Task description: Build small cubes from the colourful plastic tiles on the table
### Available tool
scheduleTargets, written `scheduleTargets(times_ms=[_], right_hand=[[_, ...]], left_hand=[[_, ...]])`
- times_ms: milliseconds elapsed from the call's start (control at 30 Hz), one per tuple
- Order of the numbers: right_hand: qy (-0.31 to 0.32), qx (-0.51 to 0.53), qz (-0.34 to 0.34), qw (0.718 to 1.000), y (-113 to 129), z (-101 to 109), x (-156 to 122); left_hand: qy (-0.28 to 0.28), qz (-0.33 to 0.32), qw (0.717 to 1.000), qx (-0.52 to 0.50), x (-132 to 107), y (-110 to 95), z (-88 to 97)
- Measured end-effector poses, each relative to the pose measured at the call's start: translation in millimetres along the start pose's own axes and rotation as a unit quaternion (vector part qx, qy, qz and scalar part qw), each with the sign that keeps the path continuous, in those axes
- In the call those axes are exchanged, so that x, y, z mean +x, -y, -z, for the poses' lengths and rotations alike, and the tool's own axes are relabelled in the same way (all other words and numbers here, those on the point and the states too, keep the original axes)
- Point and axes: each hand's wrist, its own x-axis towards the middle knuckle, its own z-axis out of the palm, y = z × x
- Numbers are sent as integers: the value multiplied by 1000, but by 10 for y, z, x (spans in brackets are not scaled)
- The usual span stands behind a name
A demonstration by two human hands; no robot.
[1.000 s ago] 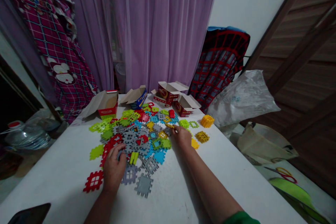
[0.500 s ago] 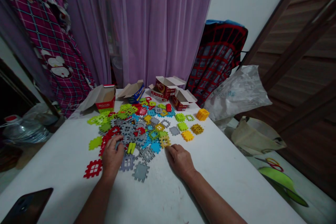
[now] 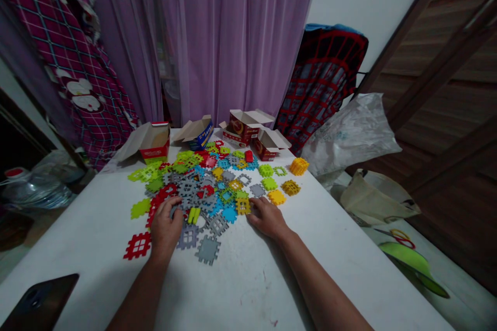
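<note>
Interlocking plastic building tiles lie in a loose pile of red, grey, blue, green and yellow. My left hand (image 3: 166, 225) rests on the pile's left front, thumb and fingers apart, with grey tiles beneath them. My right hand (image 3: 269, 219) is at the pile's right edge, thumb and fingers on the right side of a yellow window tile (image 3: 243, 207). Two short lime-green pieces (image 3: 193, 215) lie between the hands. Nearest me are a grey square tile (image 3: 208, 250) and a red window tile (image 3: 137, 246).
Stacked yellow tiles (image 3: 299, 166), an orange-yellow tile stack (image 3: 277, 197) and green tiles (image 3: 269, 183) sit right of the pile. Open cardboard boxes, including a red one (image 3: 155, 154) and a blue one (image 3: 202, 139), line the back. A phone (image 3: 39, 302) lies front left on the white table (image 3: 240, 289).
My right hand has moved slightly forward, and its fingers have come around the yellow window tile's edge. That tile has turned a little. My left hand has stayed in place.
</note>
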Motion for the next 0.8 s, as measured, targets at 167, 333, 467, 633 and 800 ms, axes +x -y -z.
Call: scheduleTargets(times_ms=[167,333,467,633,800], right_hand=[[-47,13,7,999,-48,-119,-60],[-51,16,38,998,-124,-151,-152],[-20,27,95,995,-238,-60,-187],[-52,22,82,995,-280,-22,-226],[-127,-9,-55,990,-37,-226,-433]], left_hand=[[5,4,1000,-2,0,2,-1],[0,6,1000,1,-2,7,-8],[-2,6,1000,2,-8,1,-10],[-3,2,1000,-1,-6,0,-11],[-1,4,1000,-7,-7,-17,5]])
